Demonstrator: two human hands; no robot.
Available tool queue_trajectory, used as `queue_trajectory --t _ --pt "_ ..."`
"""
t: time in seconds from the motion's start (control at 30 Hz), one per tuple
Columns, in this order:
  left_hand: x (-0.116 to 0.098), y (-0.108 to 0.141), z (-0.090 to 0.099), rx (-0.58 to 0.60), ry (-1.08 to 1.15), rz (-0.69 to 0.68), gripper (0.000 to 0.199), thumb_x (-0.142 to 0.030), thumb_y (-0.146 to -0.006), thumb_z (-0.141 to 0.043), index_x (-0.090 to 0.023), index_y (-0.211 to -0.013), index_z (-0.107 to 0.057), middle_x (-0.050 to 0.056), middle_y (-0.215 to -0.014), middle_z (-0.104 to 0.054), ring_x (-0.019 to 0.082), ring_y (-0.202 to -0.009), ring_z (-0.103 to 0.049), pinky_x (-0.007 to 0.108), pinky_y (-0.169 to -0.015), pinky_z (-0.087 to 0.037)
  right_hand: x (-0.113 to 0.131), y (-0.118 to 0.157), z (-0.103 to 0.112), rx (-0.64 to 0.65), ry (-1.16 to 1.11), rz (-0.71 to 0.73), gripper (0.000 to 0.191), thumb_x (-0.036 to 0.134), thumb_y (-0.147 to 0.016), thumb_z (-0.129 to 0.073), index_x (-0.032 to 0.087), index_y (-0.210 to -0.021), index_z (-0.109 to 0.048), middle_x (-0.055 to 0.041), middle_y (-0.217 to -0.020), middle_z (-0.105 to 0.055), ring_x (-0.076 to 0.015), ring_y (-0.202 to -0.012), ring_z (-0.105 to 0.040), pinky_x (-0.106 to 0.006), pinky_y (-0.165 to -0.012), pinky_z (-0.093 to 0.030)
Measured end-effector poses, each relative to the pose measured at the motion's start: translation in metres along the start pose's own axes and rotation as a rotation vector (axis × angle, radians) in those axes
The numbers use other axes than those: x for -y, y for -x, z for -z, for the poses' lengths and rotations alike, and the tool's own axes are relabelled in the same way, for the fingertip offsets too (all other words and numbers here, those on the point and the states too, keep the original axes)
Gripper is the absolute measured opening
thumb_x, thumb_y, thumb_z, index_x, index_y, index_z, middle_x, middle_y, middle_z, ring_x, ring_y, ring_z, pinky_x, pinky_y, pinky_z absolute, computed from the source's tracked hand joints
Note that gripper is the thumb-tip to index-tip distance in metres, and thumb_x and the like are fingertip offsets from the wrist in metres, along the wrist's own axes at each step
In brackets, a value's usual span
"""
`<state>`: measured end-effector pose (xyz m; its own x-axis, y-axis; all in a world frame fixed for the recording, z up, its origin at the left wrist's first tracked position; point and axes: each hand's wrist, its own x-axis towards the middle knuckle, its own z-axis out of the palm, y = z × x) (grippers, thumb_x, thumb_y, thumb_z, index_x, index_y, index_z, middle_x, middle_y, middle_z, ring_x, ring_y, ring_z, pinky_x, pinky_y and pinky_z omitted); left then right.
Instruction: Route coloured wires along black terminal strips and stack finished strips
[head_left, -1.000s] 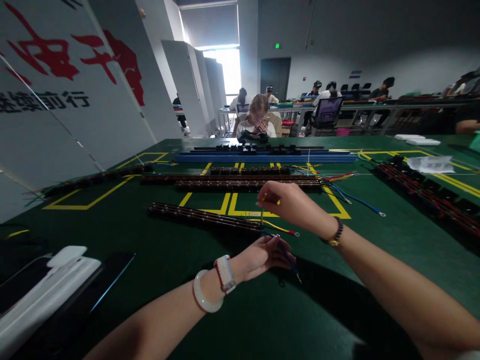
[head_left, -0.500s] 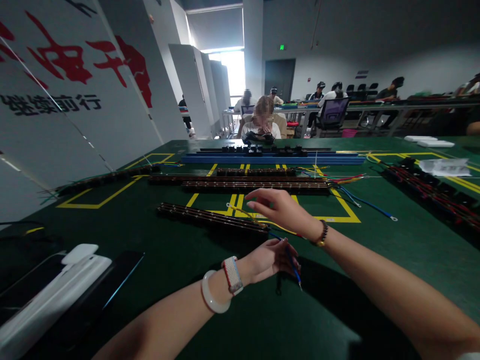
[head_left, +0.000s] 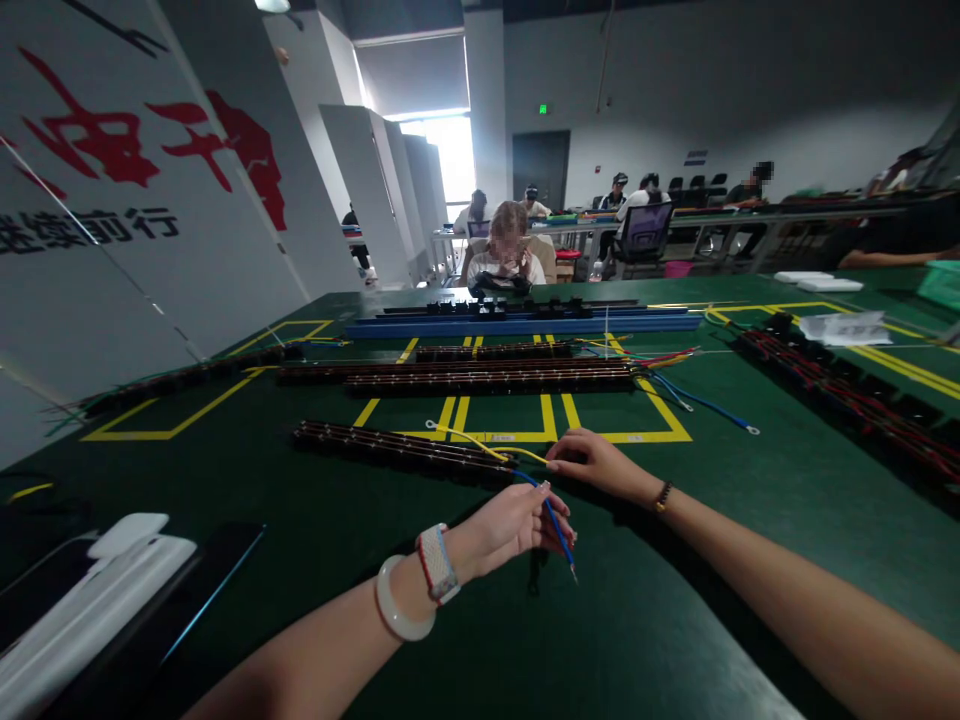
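A long dark bar assembly (head_left: 397,447) lies slightly slanted on the green table, with wires leaving its right end. My left hand (head_left: 517,525) is closed on a blue wire (head_left: 556,528), whose metal terminal points down toward me. Just right of the bar's end, my right hand (head_left: 600,465) pinches a yellow wire (head_left: 529,454) between thumb and fingertips. Another yellow wire (head_left: 469,438) curves back over the bar and ends in a ring terminal (head_left: 431,425).
Longer bar assemblies (head_left: 487,376) lie farther back, before a blue rail (head_left: 525,326). Wired assemblies (head_left: 847,390) stand at right. At near left are a white object (head_left: 112,590) and a dark flat panel (head_left: 214,590). A person (head_left: 506,250) sits across the table.
My right hand has moved down and right from above the wires and now pinches a yellow wire. The left hand keeps hold of the blue wire. The view has shifted slightly.
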<state>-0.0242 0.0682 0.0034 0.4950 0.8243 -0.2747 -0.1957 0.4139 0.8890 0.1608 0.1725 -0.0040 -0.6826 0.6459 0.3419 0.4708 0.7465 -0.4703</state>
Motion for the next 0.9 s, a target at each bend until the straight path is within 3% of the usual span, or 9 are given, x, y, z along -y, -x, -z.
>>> queue_trajectory --t 0.3,0.47,0.67,0.77,0.9 --pt "-0.011 0.009 0.010 -0.099 -0.536 0.108 0.034 -0.044 -0.090 -0.039 -0.011 -0.099 -0.043 0.008 -0.073 -0.063 0.015 -0.064 -0.063 0.028 -0.062 -0.049 -0.008 -0.002 -0.005 -0.033 0.047 -0.029 0.024 0.039 -0.085 -0.057 0.015 -0.086 -0.064 -0.0055 -0.081 -0.059 -0.0147 -0.075 -0.051 -0.026 -0.067 -0.039" --pt "-0.024 0.023 0.027 -0.126 -0.803 0.155 0.039 -0.048 -0.083 -0.050 -0.012 -0.096 -0.048 0.008 -0.078 -0.064 0.014 -0.064 -0.063 0.025 -0.058 -0.049 -0.009 -0.003 -0.005 -0.033 0.043 -0.015 0.024 0.039 -0.085 -0.057 0.016 -0.087 -0.064 -0.0053 -0.083 -0.059 -0.0144 -0.077 -0.051 -0.026 -0.068 -0.040" --pt "-0.028 0.039 0.047 -0.275 -1.016 0.114 0.040 -0.052 -0.081 -0.050 -0.014 -0.090 -0.054 0.005 -0.081 -0.063 0.011 -0.062 -0.059 0.023 -0.055 -0.048 -0.008 -0.004 -0.004 -0.017 0.032 -0.007 0.024 0.038 -0.086 -0.056 0.016 -0.087 -0.064 -0.0056 -0.083 -0.059 -0.0141 -0.076 -0.052 -0.026 -0.067 -0.041" --pt "-0.030 0.043 0.042 -0.302 -1.060 0.111 0.037 -0.049 -0.083 -0.048 -0.015 -0.094 -0.055 0.004 -0.085 -0.062 0.012 -0.068 -0.059 0.025 -0.059 -0.048 -0.009 -0.004 -0.004 -0.016 0.028 0.001 0.023 0.038 -0.086 -0.056 0.016 -0.087 -0.063 -0.0054 -0.083 -0.059 -0.0142 -0.075 -0.052 -0.026 -0.067 -0.041" --pt "-0.037 0.065 0.010 -0.469 -1.301 0.019 0.037 -0.050 -0.084 -0.045 -0.017 -0.088 -0.060 0.003 -0.087 -0.061 0.014 -0.073 -0.058 0.028 -0.064 -0.046 -0.010 -0.003 -0.004 -0.017 0.024 0.004 0.022 0.037 -0.085 -0.057 0.016 -0.088 -0.063 -0.0051 -0.085 -0.059 -0.0144 -0.077 -0.052 -0.026 -0.068 -0.041"
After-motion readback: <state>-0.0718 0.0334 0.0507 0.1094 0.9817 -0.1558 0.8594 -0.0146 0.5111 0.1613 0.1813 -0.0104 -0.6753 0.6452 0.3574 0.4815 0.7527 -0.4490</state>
